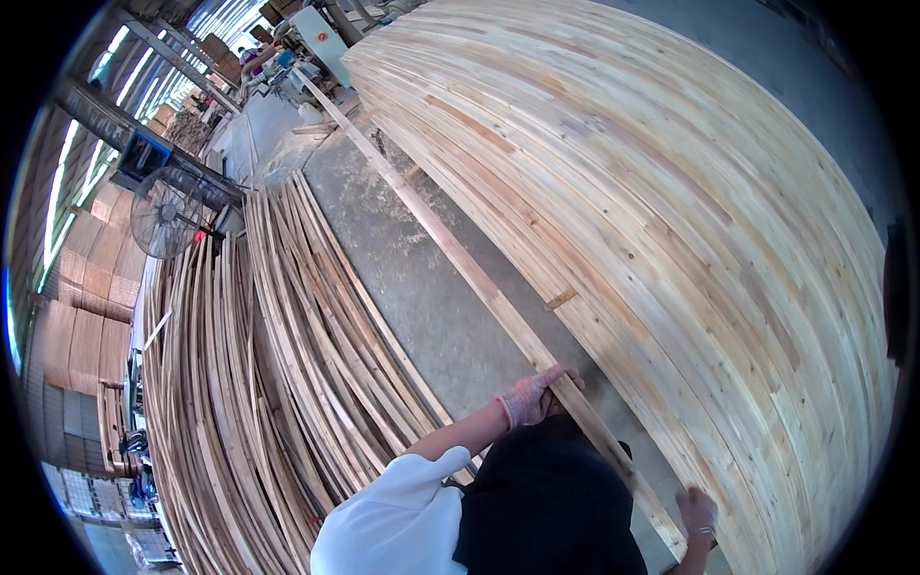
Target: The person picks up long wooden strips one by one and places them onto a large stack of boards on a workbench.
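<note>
A long, narrow wooden board (436,230) slants from a machine at the far upper left down to the lower right beside my body. My left hand (537,397), in a pale knitted glove with a reddish palm, is closed around this board at thigh height. To the right of the board's near end is my right hand (698,512), also gloved, with its fingers curled. It is close to the edge of a big stack of pale boards (661,278); whether anything is in its grasp is hidden.
Loose long strips (259,374) lie in a big pile on my left. A floor fan (167,213) stands behind them. Sawdust covers part of the concrete floor (383,278). Far off, a person (254,59) is by the machine (286,79), near a pale control cabinet (320,40).
</note>
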`<state>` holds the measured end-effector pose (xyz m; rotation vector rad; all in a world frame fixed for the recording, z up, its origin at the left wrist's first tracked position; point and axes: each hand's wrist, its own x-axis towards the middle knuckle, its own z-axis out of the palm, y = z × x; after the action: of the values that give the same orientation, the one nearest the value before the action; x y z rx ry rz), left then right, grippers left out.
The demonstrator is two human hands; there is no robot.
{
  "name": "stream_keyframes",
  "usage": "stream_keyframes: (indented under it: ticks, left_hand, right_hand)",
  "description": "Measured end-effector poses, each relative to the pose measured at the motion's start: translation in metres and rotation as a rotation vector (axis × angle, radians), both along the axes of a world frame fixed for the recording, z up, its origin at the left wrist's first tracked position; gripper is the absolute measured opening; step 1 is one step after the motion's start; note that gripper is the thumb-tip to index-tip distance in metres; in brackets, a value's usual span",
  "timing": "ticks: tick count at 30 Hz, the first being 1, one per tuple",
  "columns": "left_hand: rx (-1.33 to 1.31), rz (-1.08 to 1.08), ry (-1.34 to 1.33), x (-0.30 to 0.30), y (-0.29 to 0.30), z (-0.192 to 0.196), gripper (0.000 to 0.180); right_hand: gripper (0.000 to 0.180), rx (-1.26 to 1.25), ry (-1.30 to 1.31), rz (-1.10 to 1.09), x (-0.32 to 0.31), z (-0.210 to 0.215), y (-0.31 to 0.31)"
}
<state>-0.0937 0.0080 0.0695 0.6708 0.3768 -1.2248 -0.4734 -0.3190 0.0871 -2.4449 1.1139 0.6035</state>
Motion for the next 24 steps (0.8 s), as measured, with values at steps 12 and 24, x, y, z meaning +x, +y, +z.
stream_keyframes:
  ticks: [12,24]
  left_hand:
    - [0.18,0.267,-0.403,0.195,0.046,0.093,0.036]
    - [0.035,0.555,-0.382,0.414,0.117,0.073,0.048]
  right_hand:
    - [0.042,-0.151,-0.107,-0.587,-0.079,0.15,0.025]
    - [0.053,-0.184,-0.51,-0.649,0.196,0.093,0.123]
